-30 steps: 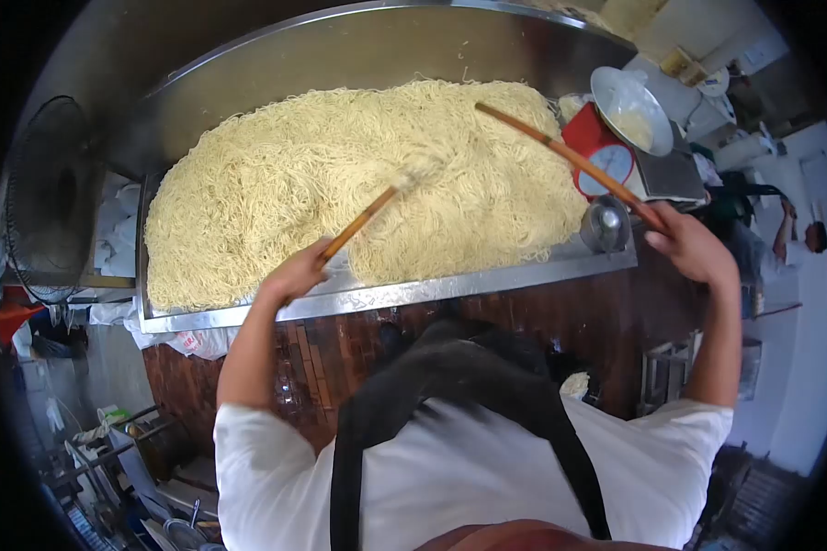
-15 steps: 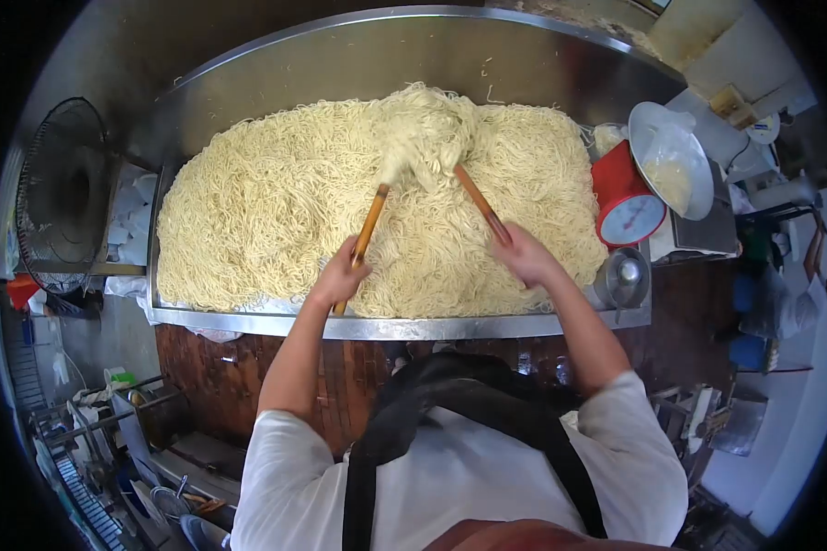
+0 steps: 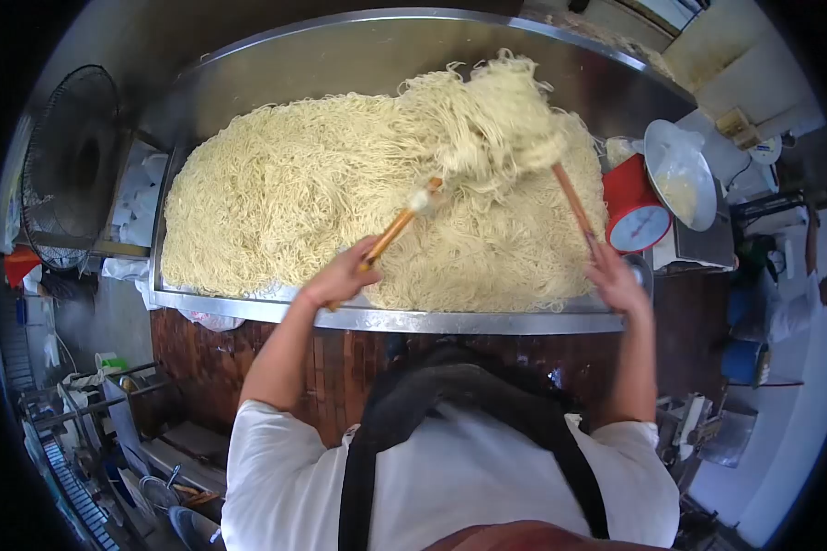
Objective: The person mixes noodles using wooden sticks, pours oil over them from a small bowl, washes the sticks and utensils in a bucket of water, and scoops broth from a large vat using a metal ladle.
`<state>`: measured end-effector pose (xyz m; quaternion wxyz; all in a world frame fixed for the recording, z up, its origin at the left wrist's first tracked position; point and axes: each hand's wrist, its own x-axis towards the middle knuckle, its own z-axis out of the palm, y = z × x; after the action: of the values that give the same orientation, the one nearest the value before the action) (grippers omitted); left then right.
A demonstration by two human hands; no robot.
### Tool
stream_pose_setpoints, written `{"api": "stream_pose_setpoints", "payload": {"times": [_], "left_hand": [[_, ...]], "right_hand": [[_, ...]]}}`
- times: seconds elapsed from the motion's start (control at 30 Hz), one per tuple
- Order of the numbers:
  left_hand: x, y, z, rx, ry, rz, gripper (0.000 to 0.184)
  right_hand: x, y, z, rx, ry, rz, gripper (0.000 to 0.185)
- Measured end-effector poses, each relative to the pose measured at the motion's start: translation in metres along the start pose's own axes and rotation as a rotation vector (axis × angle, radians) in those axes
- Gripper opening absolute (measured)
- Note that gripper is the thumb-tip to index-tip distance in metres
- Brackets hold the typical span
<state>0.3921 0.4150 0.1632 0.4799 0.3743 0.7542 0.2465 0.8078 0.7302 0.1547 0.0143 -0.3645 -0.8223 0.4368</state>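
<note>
A wide heap of pale noodles (image 3: 285, 193) covers the steel-walled table (image 3: 404, 321). My left hand (image 3: 345, 274) is closed around a wooden stick (image 3: 397, 228) that slants up and right; noodle strands cling near its tip. Closed on a second wooden stick (image 3: 574, 204), my right hand (image 3: 614, 277) is at the right front of the table. The far end of that stick is hidden in a raised, blurred clump of noodles (image 3: 496, 115) above the heap.
Right of the noodles stands a red dial scale (image 3: 627, 197) with a metal pan (image 3: 662, 151). A caged fan (image 3: 69, 170) is at the far left. The table's raised back wall (image 3: 340, 64) curves behind the heap. Wooden flooring (image 3: 202, 354) shows in front.
Both sticks have shifted right, the right one farther. The noodle clump has risen and moved to the right. My right hand now covers much of the metal container at the table's right corner.
</note>
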Motion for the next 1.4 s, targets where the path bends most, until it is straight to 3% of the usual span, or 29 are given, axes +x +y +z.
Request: {"api": "stream_pose_setpoints", "payload": {"times": [0.03,0.07,0.17,0.23,0.3,0.37,0.43,0.47,0.5,0.53,0.57,0.6,0.63,0.73,0.8,0.87,0.93,1.0,1.03,1.13,1.2,1.27,1.3,1.37,1.4], "left_hand": [[-0.018,-0.029,-0.019,0.094,-0.009,-0.056,0.073],[-0.049,-0.035,-0.039,0.053,-0.074,-0.219,0.071],[-0.151,-0.077,-0.076,0.195,0.044,-0.227,0.062],[-0.204,-0.072,-0.088,-0.136,0.09,-0.359,0.058],[-0.211,-0.06,-0.085,-0.249,0.166,-0.483,0.058],[-0.171,-0.106,-0.057,0.196,0.301,-0.272,0.058],[-0.1,-0.122,-0.021,0.228,0.258,-0.248,0.055],[-0.053,-0.151,0.002,0.215,0.285,-0.247,0.05],[-0.014,-0.138,0.012,0.152,0.329,-0.299,0.049],[0.018,-0.144,0.021,0.065,0.422,-0.059,0.05],[0.046,-0.135,0.019,-0.085,0.397,-0.037,0.051],[0.082,-0.149,0.022,-0.151,0.412,0.071,0.052],[0.078,-0.136,0.013,-0.219,0.35,0.001,0.052],[0.031,-0.098,-0.01,-0.337,0.208,-0.159,0.059],[0.02,-0.139,0.015,-0.313,0.262,-0.042,0.061],[0.021,-0.164,0.047,-0.254,0.315,0.031,0.064],[0.047,-0.155,0.062,-0.274,0.325,-0.007,0.064],[0.038,-0.097,0.031,-0.497,0.284,-0.035,0.063],[0.027,-0.067,0.012,-0.611,0.264,-0.052,0.063],[-0.006,-0.033,-0.024,-0.733,0.324,0.222,0.061],[-0.022,-0.057,-0.036,-0.587,0.296,0.11,0.06],[-0.047,-0.107,-0.045,-0.327,0.316,-0.01,0.059],[-0.067,-0.141,-0.046,-0.132,0.343,-0.072,0.059],[-0.143,-0.164,-0.054,-0.212,0.226,-0.242,0.061],[-0.178,-0.154,-0.063,-0.154,0.103,-0.384,0.058]], "right_hand": [[-0.027,-0.007,-0.025,0.086,0.015,0.045,0.056],[-0.054,-0.025,-0.057,-0.345,0.005,0.111,0.048],[-0.119,-0.147,-0.1,-0.678,-0.085,0.418,0.035],[-0.129,-0.208,-0.107,-0.657,-0.061,0.509,0.033],[-0.107,-0.218,-0.094,-0.628,-0.047,0.343,0.031],[-0.055,-0.194,-0.079,-0.622,-0.116,0.194,0.037],[0.047,-0.116,-0.024,-0.764,-0.329,0.077,0.042],[0.097,-0.106,0.024,-0.766,-0.306,0.064,0.039],[0.14,-0.109,0.072,-0.611,-0.26,0.09,0.035],[0.183,-0.103,0.114,-0.475,-0.263,0.123,0.033],[0.197,-0.127,0.144,-0.316,-0.277,0.081,0.031],[0.205,-0.163,0.155,-0.262,-0.314,0.117,0.031],[0.202,-0.185,0.159,-0.206,-0.364,0.162,0.032],[0.176,-0.151,0.157,-0.135,-0.252,-0.01,0.029],[0.135,-0.128,0.167,-0.085,-0.172,0.014,0.029],[0.127,-0.053,0.228,-0.235,-0.059,-0.237,0.033],[0.115,-0.082,0.263,-0.101,-0.077,-0.265,0.036],[0.119,-0.17,0.238,0.049,-0.276,-0.018,0.029],[0.111,-0.208,0.221,0.162,-0.233,0.038,0.026],[0.092,-0.281,0.161,0.286,-0.166,0.176,0.024],[0.083,-0.261,0.138,0.052,0.025,0.0,0.031],[0.093,-0.149,0.115,-0.232,0.155,-0.298,0.036],[0.062,-0.141,0.09,-0.236,0.07,-0.16,0.037],[-0.012,-0.135,0.038,-0.537,-0.077,0.068,0.034],[-0.048,-0.144,0.017,-0.534,-0.171,0.148,0.032]]}}
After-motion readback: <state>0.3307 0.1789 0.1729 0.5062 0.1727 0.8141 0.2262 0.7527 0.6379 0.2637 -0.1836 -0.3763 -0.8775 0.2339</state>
